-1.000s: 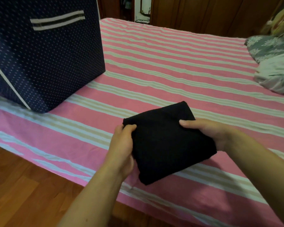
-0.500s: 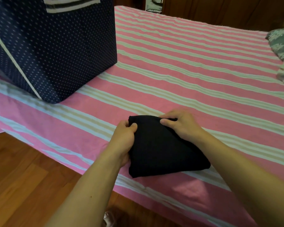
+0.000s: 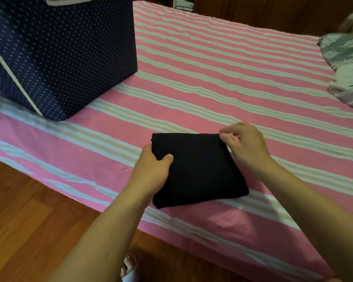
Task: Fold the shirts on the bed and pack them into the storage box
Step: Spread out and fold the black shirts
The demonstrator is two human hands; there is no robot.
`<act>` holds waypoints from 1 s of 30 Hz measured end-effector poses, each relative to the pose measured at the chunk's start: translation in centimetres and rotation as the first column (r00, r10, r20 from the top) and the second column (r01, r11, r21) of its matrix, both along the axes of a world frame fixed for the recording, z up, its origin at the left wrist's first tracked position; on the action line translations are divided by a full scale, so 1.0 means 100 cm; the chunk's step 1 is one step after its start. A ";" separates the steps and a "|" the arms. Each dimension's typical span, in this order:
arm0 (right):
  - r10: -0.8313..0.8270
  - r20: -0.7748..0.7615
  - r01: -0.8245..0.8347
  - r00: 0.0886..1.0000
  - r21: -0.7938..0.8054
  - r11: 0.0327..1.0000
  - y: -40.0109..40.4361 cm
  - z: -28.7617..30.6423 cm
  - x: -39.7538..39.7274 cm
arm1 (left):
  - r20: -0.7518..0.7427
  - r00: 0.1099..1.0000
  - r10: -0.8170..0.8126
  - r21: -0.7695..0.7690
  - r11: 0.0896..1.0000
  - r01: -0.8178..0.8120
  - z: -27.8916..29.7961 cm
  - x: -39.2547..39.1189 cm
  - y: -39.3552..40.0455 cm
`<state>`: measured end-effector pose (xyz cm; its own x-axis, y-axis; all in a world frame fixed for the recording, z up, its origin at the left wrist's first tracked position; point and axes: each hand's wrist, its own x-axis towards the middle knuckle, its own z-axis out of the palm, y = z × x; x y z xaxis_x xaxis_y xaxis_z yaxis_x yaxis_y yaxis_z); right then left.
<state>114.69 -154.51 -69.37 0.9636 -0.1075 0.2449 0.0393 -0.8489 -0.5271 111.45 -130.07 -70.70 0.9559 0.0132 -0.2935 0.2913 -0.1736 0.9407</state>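
1. Head view: I look down at my bed. It has a sheet with pink and pale stripes.
2. A black shirt lies on the bed near the edge close to me. It is folded into a small, thick square.
3. My left hand holds the left side of the shirt. My thumb lies on top of the cloth and my other fingers are tucked under it.
4. My right hand is at the far right corner of the shirt. My thumb and fingers are bent and close together there. They look like they pinch the corner, but the hand is a bit blurry, so I cannot tell for sure.
5. The storage box stands on the bed to the far left, well apart from the shirt. It is dark blue with little white dots and a white line down one corner. I cannot see its top or what is inside.
6. At the far right of the bed there is a grey flowery pillow and some pale cloth beside it.
7. Below the bed edge I see a brown wood floor.
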 end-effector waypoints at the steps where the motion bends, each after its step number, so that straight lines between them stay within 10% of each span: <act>1: 0.084 0.012 -0.084 0.996 0.043 0.996 0.009 0.003 0.008 | -0.003 1.000 0.006 -0.012 1.000 -0.006 0.001 0.000 0.000; 7: 0.130 -0.139 -0.117 0.982 0.100 0.988 0.052 -0.025 0.034 | -0.009 1.000 0.018 -0.067 0.998 -0.018 -0.001 -0.002 0.001; 12: -0.220 -0.098 0.235 0.971 0.589 0.773 0.028 -0.028 0.035 | -0.008 1.000 0.000 -0.026 1.000 0.000 -0.003 0.001 0.003; 18: -0.337 -0.308 0.433 0.889 0.332 0.838 -0.003 -0.034 0.002 | 0.007 0.997 0.072 -0.103 0.992 -0.071 0.001 0.004 0.002; 24: 0.086 0.036 -0.085 0.996 -0.006 0.996 0.024 -0.001 0.015 | 0.053 0.998 0.030 -0.031 0.999 -0.028 0.000 0.015 0.003; 30: 0.200 -0.103 -0.222 0.974 -0.302 0.927 0.046 -0.007 0.040 | 0.003 1.000 0.012 -0.077 0.997 -0.011 -0.008 0.020 0.009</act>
